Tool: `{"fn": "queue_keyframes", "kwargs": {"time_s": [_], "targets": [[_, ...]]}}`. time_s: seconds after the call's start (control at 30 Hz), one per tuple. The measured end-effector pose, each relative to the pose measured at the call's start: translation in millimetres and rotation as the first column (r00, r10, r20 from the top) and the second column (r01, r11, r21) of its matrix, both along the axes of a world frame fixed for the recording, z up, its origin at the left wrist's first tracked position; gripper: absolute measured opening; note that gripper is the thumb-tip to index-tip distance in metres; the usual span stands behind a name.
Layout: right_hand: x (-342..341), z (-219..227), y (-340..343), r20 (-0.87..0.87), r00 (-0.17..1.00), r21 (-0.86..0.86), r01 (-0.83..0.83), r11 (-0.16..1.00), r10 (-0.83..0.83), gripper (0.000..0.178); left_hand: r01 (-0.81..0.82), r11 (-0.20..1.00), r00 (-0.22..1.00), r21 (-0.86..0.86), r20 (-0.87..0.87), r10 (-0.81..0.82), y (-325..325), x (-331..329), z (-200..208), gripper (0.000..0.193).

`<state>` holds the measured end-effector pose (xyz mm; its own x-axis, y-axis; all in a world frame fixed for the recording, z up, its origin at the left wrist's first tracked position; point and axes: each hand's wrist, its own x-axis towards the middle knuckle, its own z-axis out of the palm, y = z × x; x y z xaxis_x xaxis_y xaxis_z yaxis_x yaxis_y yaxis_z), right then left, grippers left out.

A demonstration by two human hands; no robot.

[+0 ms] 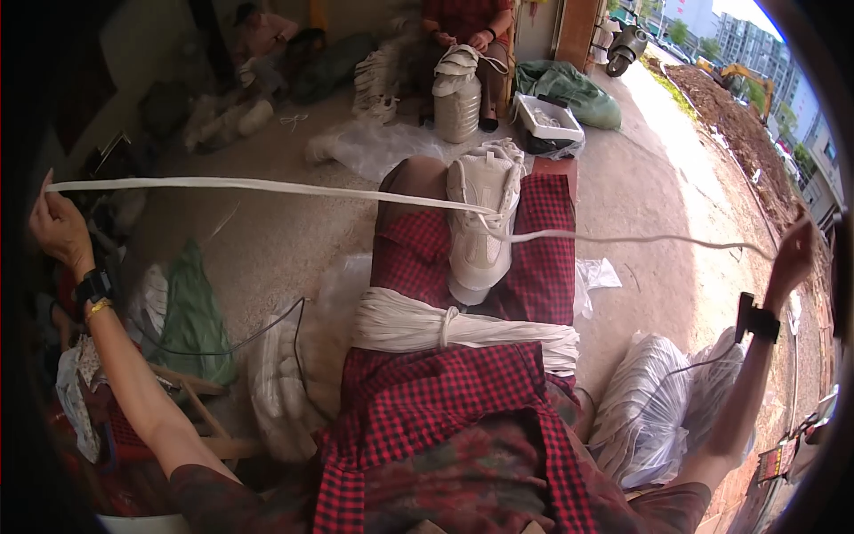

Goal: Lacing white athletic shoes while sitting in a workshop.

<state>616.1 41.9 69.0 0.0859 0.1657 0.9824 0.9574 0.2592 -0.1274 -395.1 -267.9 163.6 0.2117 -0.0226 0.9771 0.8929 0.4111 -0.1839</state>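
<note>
Our left hand: raised, thumb and fingertips pinched together on a white lace, drawn taut to the off-white shoe. Green bag: on the floor. Bundle of white strands: tied near the middle, laid across our checked apron. Shoe: one, just beyond the bundle, toe toward us, resting on our lap. Clear plastic bag: pale contents, also floor-set. Our right hand: raised, fingers curled in, holding a second lace length from the shoe.
</note>
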Motion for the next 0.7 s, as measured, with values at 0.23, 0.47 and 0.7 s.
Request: {"fn": "queue_keyframes", "kwargs": {"time_s": [0.23,0.47,0.7], "targets": [[-326,-114,-19,-0.684,0.317,-0.364,-0.929,0.069,0.657,0.008,0.863,0.427,0.052,0.268,0.796,-0.603,178,275,-143,0.029],[-370,-129,-5,-0.607,0.472,-0.599,-0.800,0.022,0.640,0.008,0.947,-0.006,-0.319,0.322,0.934,-0.159,234,379,-230,0.024],[-374,-131,-3,-0.565,0.515,-0.618,-0.782,0.083,0.644,0.009,0.985,-0.068,-0.169,0.160,0.969,-0.180,245,399,-242,0.020]]}}
